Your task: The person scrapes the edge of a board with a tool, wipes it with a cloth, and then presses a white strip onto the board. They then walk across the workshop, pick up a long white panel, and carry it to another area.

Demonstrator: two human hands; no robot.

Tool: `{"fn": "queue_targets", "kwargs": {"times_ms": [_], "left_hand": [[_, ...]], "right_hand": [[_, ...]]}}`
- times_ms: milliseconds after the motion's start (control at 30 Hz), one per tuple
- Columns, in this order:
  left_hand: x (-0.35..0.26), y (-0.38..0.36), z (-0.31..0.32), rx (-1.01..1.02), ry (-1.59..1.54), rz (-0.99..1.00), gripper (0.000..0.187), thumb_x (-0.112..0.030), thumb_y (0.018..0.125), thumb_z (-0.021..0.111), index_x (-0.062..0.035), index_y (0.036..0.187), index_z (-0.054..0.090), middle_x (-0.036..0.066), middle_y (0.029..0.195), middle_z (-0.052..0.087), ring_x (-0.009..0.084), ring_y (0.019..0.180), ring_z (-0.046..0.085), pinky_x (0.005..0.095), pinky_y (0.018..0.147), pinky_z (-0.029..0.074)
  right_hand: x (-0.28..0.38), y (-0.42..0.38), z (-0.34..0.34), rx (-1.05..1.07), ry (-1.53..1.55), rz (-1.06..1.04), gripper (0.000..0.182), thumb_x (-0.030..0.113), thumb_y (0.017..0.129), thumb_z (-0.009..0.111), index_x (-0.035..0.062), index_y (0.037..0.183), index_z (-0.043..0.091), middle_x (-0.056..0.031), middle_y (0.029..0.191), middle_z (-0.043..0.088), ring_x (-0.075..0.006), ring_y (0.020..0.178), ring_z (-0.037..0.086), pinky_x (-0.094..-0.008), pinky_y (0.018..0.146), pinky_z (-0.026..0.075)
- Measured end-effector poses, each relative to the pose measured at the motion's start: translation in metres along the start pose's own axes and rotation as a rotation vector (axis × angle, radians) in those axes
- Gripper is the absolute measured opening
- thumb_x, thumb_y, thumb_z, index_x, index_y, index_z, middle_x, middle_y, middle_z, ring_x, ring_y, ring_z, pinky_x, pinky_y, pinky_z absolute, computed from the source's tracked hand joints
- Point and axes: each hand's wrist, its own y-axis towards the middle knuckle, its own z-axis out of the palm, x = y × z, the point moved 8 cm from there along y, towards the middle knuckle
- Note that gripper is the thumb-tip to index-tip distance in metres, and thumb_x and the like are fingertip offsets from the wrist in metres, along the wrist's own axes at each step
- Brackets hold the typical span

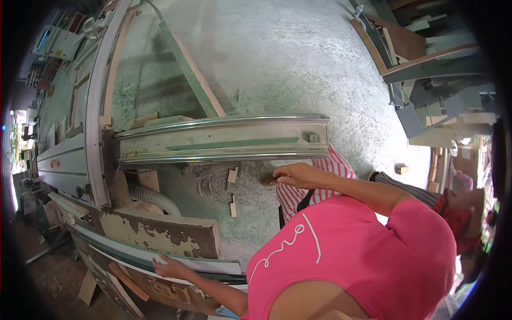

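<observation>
**Left hand flat on a thin white panel**

Our left hand lies on the white panel, fingers stretched out flat and nearly together, clamping nothing. The panel runs away from the fingertips as a long, pale strip with a green edge, and just beyond the fingers lies a worn board with peeling paint. We judge the panel light, thin, likely to bend, and smooth enough to slip, so it is best held along its long edge. Our right hand hangs with fingers curled. We cannot tell whether they grip anything. Above them is a metal rail, beside them small wood offcuts on the floor.
</observation>
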Motion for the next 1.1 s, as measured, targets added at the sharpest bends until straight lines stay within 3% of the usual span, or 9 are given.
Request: {"fn": "queue_targets", "kwargs": {"times_ms": [67,167,267,400,567,700,833,1000,1100], "left_hand": [[-0.046,-0.013,-0.003,0.177,-0.419,-0.032,0.03,-0.023,0.087,0.048,0.0024,0.102,0.054,0.019,0.093,0.054,0.0325,0.081,0.051,0.0401,0.07,0.042],[-0.105,-0.055,-0.012,0.154,-0.542,0.048,0.025,-0.018,0.087,0.048,0.0042,0.094,0.055,0.017,0.087,0.057,0.0297,0.075,0.053,0.0371,0.068,0.042],[-0.175,-0.122,-0.04,0.289,-0.596,-0.014,0.024,-0.019,0.087,0.048,0.0042,0.09,0.055,0.017,0.083,0.057,0.0289,0.075,0.053,0.0366,0.068,0.042],[-0.255,-0.225,-0.089,0.239,-0.44,-0.093,0.024,-0.02,0.087,0.049,0.0033,0.086,0.056,0.016,0.076,0.056,0.0306,0.068,0.05,0.038,0.063,0.04],[-0.371,-0.324,-0.1,0.265,-0.571,-0.216,0.02,-0.017,0.082,0.054,0.0021,0.077,0.056,0.014,0.073,0.055,0.0291,0.069,0.05,0.0389,0.063,0.039],[-0.525,-0.336,-0.115,0.434,-0.772,0.022,0.017,-0.016,0.08,0.055,0.0005,0.078,0.058,0.013,0.072,0.054,0.0278,0.071,0.051,0.0371,0.065,0.04],[-0.633,-0.333,-0.145,0.367,-0.942,0.177,0.017,-0.017,0.081,0.055,-0.0007,0.082,0.058,0.013,0.073,0.054,0.0269,0.071,0.051,0.0366,0.067,0.04],[-0.741,-0.342,-0.115,0.811,-0.945,0.261,0.022,-0.023,0.081,0.056,-0.0021,0.088,0.059,0.014,0.074,0.058,0.0285,0.068,0.056,0.0371,0.063,0.043],[-0.828,-0.319,-0.095,0.859,-0.871,0.304,0.028,-0.029,0.081,0.055,-0.003,0.092,0.059,0.014,0.076,0.061,0.0311,0.072,0.059,0.0391,0.063,0.044]], "right_hand": [[-0.018,-0.004,-0.013,0.031,0.012,0.022,0.031,0.028,0.085,0.046,0.0058,0.106,0.053,-0.0162,0.097,0.059,-0.0324,0.091,0.055,-0.0389,0.076,0.043],[-0.039,-0.01,-0.045,0.026,-0.004,-0.065,0.032,0.028,0.085,0.046,0.0052,0.106,0.052,-0.0158,0.096,0.059,-0.0326,0.089,0.056,-0.0389,0.076,0.043],[-0.06,-0.022,-0.1,0.094,0.022,-0.034,0.031,0.027,0.085,0.046,0.0052,0.106,0.052,-0.0155,0.095,0.06,-0.0326,0.087,0.057,-0.0395,0.076,0.043],[-0.106,-0.043,-0.197,0.136,-0.025,-0.116,0.029,0.024,0.085,0.046,0.0053,0.106,0.052,-0.0151,0.093,0.06,-0.0322,0.087,0.057,-0.04,0.076,0.043],[-0.158,-0.08,-0.332,0.103,-0.215,-0.082,0.027,0.023,0.082,0.05,0.0123,0.106,0.054,-0.0154,0.087,0.061,-0.0328,0.084,0.057,-0.0407,0.073,0.044],[-0.152,-0.096,-0.419,0.037,-0.266,-0.097,0.026,0.025,0.083,0.051,0.0128,0.105,0.054,-0.0153,0.083,0.061,-0.0321,0.078,0.058,-0.0399,0.069,0.045],[-0.158,-0.09,-0.476,-0.071,-0.241,-0.097,0.025,0.026,0.084,0.049,0.0122,0.105,0.054,-0.0152,0.08,0.062,-0.0317,0.076,0.059,-0.0386,0.068,0.045],[-0.177,-0.041,-0.544,-0.123,-0.243,-0.089,0.026,0.029,0.083,0.049,0.0138,0.104,0.055,-0.0142,0.079,0.062,-0.0308,0.076,0.059,-0.0387,0.068,0.045],[-0.179,0.018,-0.605,-0.096,-0.383,-0.125,0.026,0.031,0.082,0.05,0.0158,0.102,0.056,-0.0122,0.082,0.062,-0.0302,0.078,0.059,-0.0389,0.068,0.046]]}}
